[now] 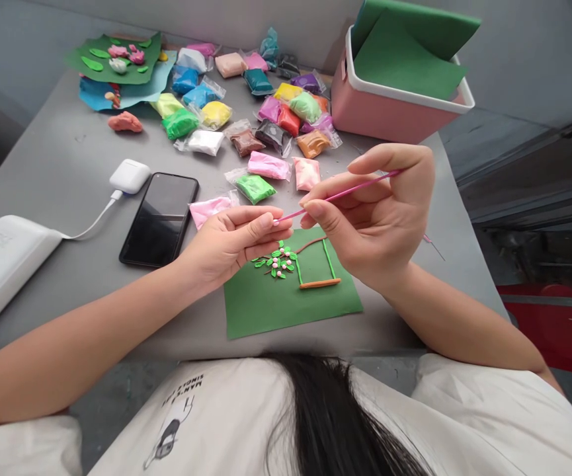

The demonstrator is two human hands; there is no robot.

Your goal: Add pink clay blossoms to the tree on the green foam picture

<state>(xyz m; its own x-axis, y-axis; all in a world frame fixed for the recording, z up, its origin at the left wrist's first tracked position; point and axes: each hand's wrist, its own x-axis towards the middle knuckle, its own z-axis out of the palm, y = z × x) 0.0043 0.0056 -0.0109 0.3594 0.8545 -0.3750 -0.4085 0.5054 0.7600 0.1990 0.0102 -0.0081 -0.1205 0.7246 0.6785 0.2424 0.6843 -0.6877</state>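
I'd steady the pink stick tool (pixel 345 193) pinched in my right hand (pixel 375 218) while my left hand (pixel 231 241) seemingly pinches a tiny clay bit at its tip, just above the green card (pixel 286 304).

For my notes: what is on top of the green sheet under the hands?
On the green sheet: clay leaves with pink dots and a swing. Both hands cover its upper edge.

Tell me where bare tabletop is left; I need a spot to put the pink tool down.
Bare grey table lies left of the phone, between the earbud case and the orange clay lump. Another strip runs right of the green sheet. The clay packets crowd the back.
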